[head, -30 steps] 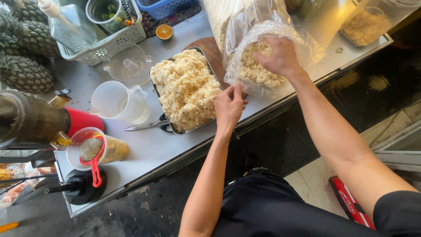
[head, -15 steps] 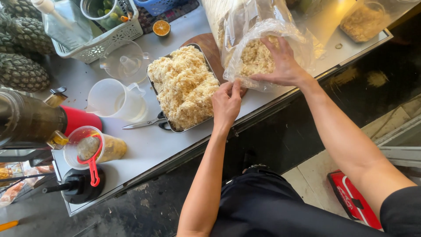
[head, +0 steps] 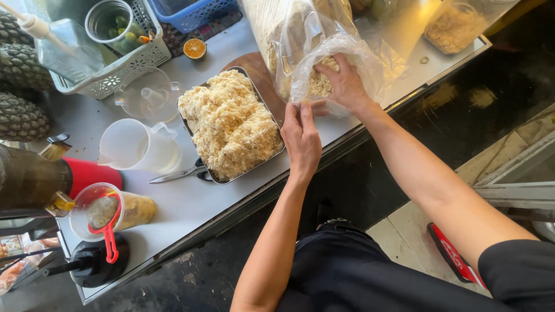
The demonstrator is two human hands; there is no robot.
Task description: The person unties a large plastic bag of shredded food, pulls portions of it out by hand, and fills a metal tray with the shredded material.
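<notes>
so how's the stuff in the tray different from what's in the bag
The tray lies open on the table, heaped to the rim with pale shreds; the bag is clear plastic, only part full, gripped by the right hand and left hand. Both hold the same pale shredded stuff.

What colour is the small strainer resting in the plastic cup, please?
Red, seen in the head view: strainer in the cup.

Pale-yellow shreds point(head: 228, 124), red strainer point(head: 108, 228), white jug point(head: 136, 147).
</notes>
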